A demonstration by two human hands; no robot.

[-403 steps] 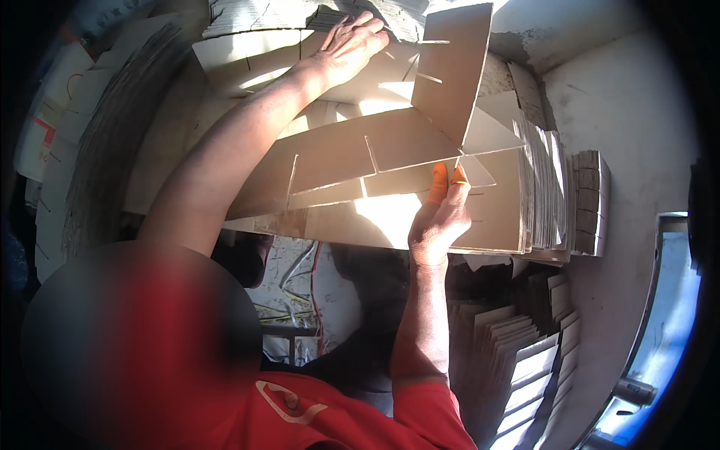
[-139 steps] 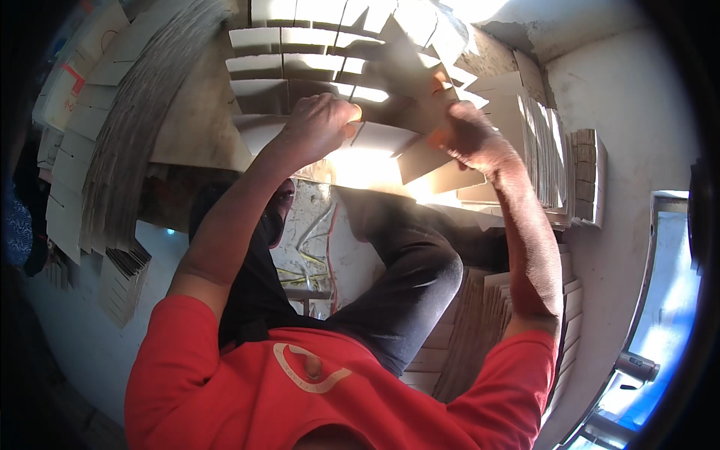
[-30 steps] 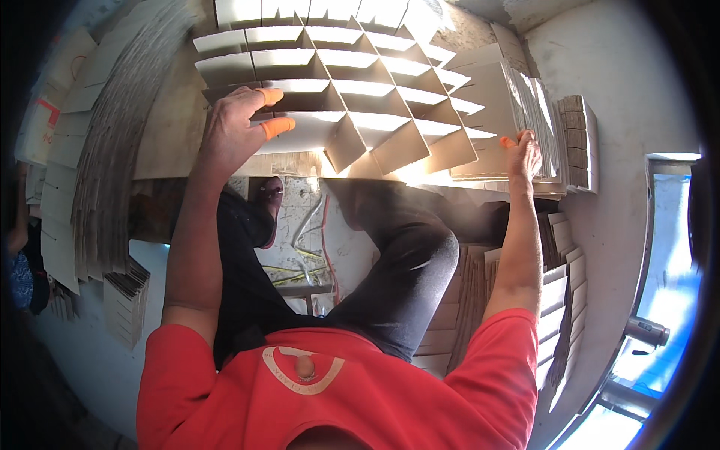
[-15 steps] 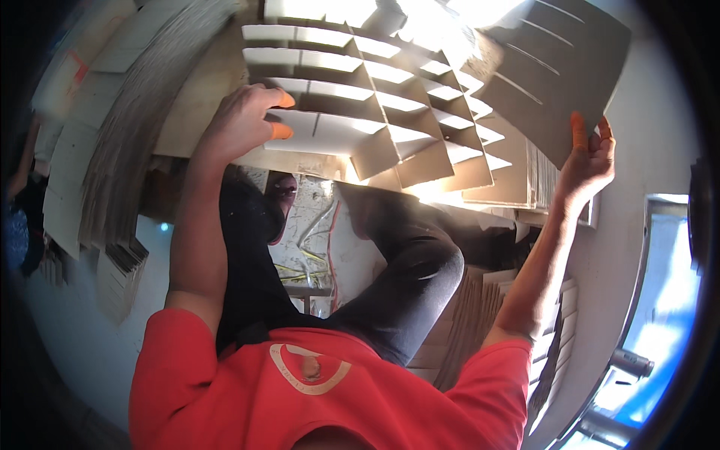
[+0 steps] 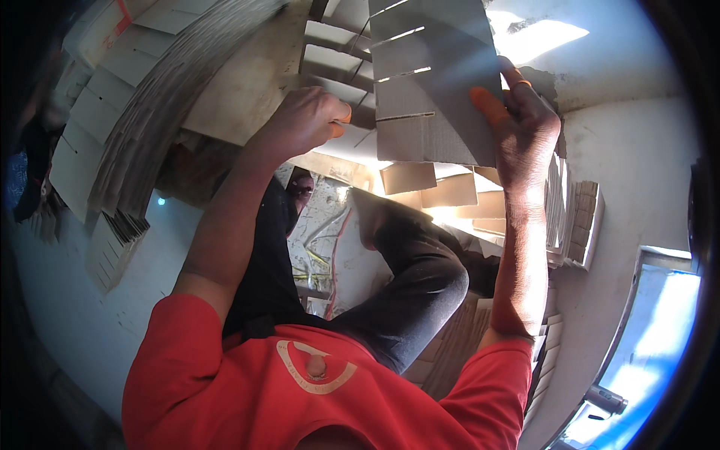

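Note:
In front of me stands a grid of interlocked cardboard dividers [image 5: 336, 64], partly covered by a slotted cardboard sheet [image 5: 435, 82]. My right hand [image 5: 521, 127] pinches that sheet along its right edge, thumb on the near face; orange covers sit on the fingertips. The sheet's slots open on its left side, over the grid. My left hand [image 5: 304, 124], also with orange fingertip covers, is closed at the left end of the grid's nearest strip and seems to pinch it. Loose ends of cross dividers [image 5: 450, 191] show below the sheet.
A tall leaning stack of slotted cardboard [image 5: 165, 105] lines the left. More cardboard pieces [image 5: 583, 221] stand at the grid's right, and another stack [image 5: 457, 337] sits low beside my knee. A pale work surface [image 5: 240, 94] lies under the grid. Straps [image 5: 322, 255] litter the floor.
My right hand has brought the slotted sheet leftward from the far right to over the grid. The left hand's fingers have closed together. The whole view has shifted a little.

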